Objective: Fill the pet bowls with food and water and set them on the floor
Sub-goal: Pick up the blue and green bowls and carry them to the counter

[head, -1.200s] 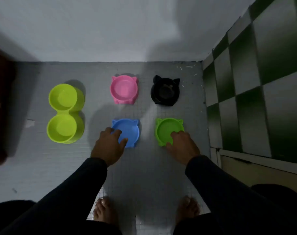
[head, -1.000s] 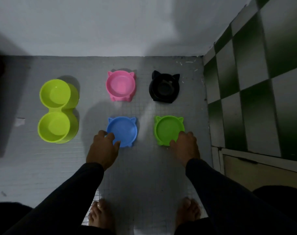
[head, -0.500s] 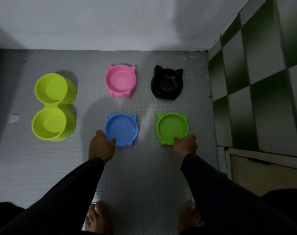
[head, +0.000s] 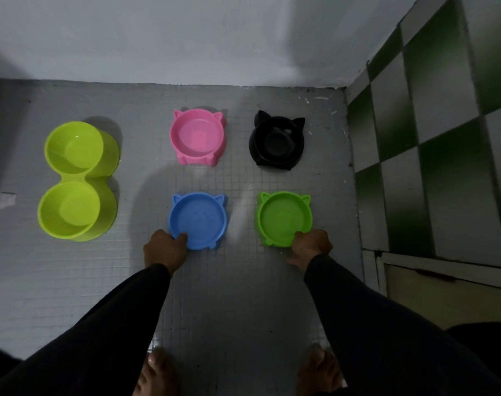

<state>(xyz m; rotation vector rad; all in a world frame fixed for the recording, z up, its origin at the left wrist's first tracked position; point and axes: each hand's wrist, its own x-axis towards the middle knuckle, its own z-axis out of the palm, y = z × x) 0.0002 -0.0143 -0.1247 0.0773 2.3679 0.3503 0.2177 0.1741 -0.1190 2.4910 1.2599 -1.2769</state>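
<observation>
Both hands have slid back from over the bowls to their near rims, and the view has drawn back a little.

Left hand (head: 165,248) curls at the near-left rim of the blue bowl (head: 198,220), thumb hooked over the edge; right hand (head: 310,247) curls at the near rim of the green bowl (head: 283,218). Both bowls sit flat on the tiled floor (head: 243,295), in front of the pink bowl (head: 197,137) and black bowl (head: 276,144), with the lime double bowl (head: 75,181) well to the left. All look empty, so filling seems not yet done. To lift well, I would pinch each rim firmly and keep the shallow bowls level.
</observation>
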